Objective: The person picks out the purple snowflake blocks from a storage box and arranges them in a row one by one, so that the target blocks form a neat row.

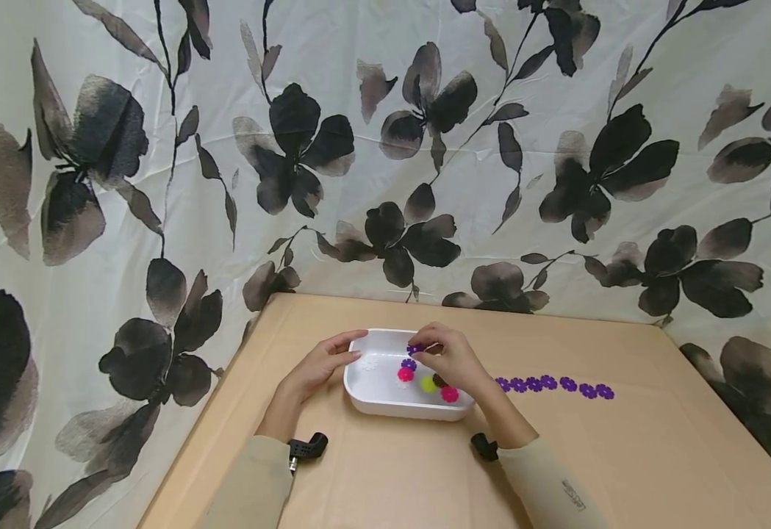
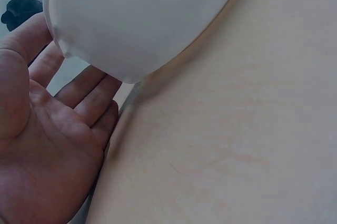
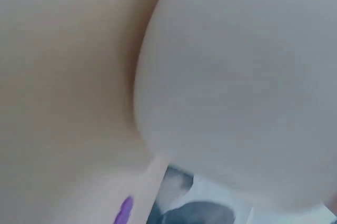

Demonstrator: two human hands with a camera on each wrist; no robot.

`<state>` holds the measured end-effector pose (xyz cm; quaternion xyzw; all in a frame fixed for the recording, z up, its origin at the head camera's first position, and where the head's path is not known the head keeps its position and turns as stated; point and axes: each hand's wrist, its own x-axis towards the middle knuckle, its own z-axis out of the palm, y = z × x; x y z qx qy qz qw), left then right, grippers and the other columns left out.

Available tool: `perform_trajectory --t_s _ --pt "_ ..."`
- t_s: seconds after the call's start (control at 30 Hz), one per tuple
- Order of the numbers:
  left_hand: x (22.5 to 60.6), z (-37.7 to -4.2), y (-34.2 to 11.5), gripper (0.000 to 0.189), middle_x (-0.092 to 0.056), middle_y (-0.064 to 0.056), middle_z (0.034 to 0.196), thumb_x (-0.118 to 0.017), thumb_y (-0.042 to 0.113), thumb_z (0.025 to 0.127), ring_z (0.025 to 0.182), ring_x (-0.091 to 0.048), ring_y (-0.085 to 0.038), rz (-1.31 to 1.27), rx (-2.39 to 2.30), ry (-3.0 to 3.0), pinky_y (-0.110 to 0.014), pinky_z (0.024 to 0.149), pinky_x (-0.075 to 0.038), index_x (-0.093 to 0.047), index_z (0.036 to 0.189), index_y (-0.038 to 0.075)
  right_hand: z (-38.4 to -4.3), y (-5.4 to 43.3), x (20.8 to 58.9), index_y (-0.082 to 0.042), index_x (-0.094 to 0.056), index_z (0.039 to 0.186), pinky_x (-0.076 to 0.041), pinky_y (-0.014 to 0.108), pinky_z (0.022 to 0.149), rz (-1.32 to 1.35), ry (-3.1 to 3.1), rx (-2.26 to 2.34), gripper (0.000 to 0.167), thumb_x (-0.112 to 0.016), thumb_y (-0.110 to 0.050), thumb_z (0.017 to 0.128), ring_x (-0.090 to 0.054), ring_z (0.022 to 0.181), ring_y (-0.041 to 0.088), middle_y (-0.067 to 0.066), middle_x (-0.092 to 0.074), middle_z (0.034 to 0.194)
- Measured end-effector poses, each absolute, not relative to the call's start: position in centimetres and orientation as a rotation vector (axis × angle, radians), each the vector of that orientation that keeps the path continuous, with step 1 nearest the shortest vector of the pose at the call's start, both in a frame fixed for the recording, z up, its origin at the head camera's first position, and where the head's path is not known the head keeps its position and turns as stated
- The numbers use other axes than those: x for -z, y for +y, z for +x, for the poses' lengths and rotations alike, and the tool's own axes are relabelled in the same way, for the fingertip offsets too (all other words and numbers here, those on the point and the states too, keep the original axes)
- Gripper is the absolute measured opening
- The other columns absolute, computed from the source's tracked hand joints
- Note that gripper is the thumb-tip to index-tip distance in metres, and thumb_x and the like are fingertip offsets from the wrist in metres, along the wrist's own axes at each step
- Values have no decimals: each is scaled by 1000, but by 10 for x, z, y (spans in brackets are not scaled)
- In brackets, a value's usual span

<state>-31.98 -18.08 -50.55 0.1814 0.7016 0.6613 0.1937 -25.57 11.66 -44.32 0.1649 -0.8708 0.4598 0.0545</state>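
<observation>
At its left end, a white plastic tray [image 1: 385, 406] is held by my left hand [image 1: 315, 367], thumb at the rim. The left wrist view shows that hand's fingers [image 2: 95, 95] against the tray's outer wall [image 2: 142, 23]. Over the tray, my right hand [image 1: 451, 358] pinches a purple flower-shaped piece [image 1: 414, 350] between thumb and fingertips. Inside lie another purple piece [image 1: 409, 364], pink pieces [image 1: 450, 394], a yellow-green piece [image 1: 428, 384], a dark brown piece [image 1: 439, 381] and some clear or white ones [image 1: 370, 364]. The right wrist view shows mostly the tray's wall [image 3: 231, 76].
To the right of the tray, several purple flower-shaped pieces [image 1: 549, 382] lie in a row on the light tan tabletop [image 1: 623, 455]. A white cloth [image 1: 359, 257] with dark printed flowers hangs behind the table and along its left side.
</observation>
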Motion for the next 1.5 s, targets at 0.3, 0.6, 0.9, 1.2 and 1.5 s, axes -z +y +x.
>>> perform_trajectory --t_s 0.3,0.6,0.9,1.2,1.5 --pt "505 -318 -184 51 -48 -8 161 -69 19 101 148 -45 -31 520 -1860 1981 -52 125 -31 -56 151 18 -249 163 442 -12 -77 117 -60 20 80 297 -2503 -1522 24 -78 -6 93 -70 92 22 9 -73 115" --pt "504 -317 -183 51 -50 -9 160 -68 17 102 147 -46 -31 535 -1851 1986 -50 124 -33 -55 151 16 -237 231 431 -1 -71 126 -59 16 80 150 -2318 -1537 29 -72 -9 98 -70 90 7 23 -71 120" --pt "504 -317 -182 50 -48 -9 161 -67 15 102 148 -45 -31 523 -1839 1974 -49 124 -34 -56 151 17 -210 300 432 0 -64 137 -52 6 80 -90 -2445 -1300 35 -64 -13 104 -61 94 -11 24 -65 132" --pt "504 -315 -181 49 -50 -7 160 -67 15 102 148 -45 -30 509 -1855 1976 -49 125 -33 -57 150 16 -182 354 434 -3 -60 142 -52 9 70 -333 -2602 -1104 39 -59 -21 107 -61 87 -10 26 -62 136" --pt "504 -313 -180 50 -48 -11 161 -64 12 103 149 -44 -33 516 -1856 1972 -49 125 -33 -54 152 14 -161 399 447 7 -58 138 -60 31 74 -433 -2808 -988 37 -57 -7 103 -62 109 46 37 -59 132"
